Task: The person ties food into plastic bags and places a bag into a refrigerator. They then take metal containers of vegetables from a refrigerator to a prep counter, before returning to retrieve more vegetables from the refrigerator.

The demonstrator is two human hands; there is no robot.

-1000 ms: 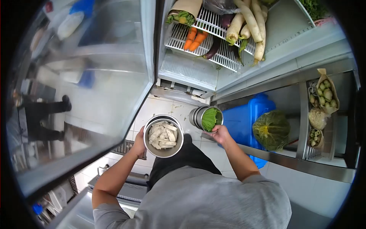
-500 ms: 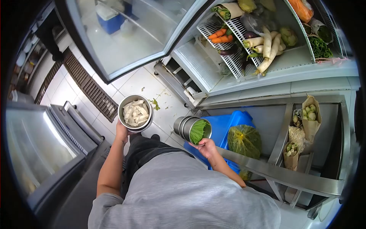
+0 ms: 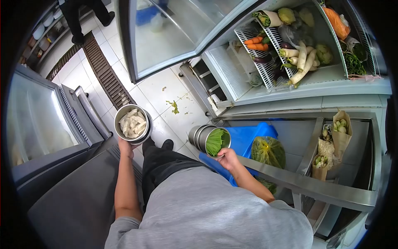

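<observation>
My left hand (image 3: 125,148) grips a round steel container (image 3: 146,138) by its near side, and pale, off-white cut pieces (image 3: 132,123) fill it. A second rim shows beneath it, so it may be stacked. My right hand (image 3: 227,158) is closed on the rim of a tilted stack of steel containers (image 3: 200,137). Thin green cut stems (image 3: 215,141) lie in the mouth of the stack's nearest container. The fingers under both containers are partly hidden.
A fridge with an open glass door (image 3: 182,33) holds daikon (image 3: 304,66), carrots (image 3: 257,43) and other vegetables. At right, a steel frame (image 3: 306,184) surrounds a blue bin (image 3: 244,143), bagged greens (image 3: 268,152) and paper-wrapped vegetables. Leaf scraps (image 3: 174,107) litter the floor; another person's legs (image 3: 78,18) stand beyond.
My view has swung left. The left container has shifted left and slightly tilted; the right stack stays near the same spot. More of the other person's legs now shows.
</observation>
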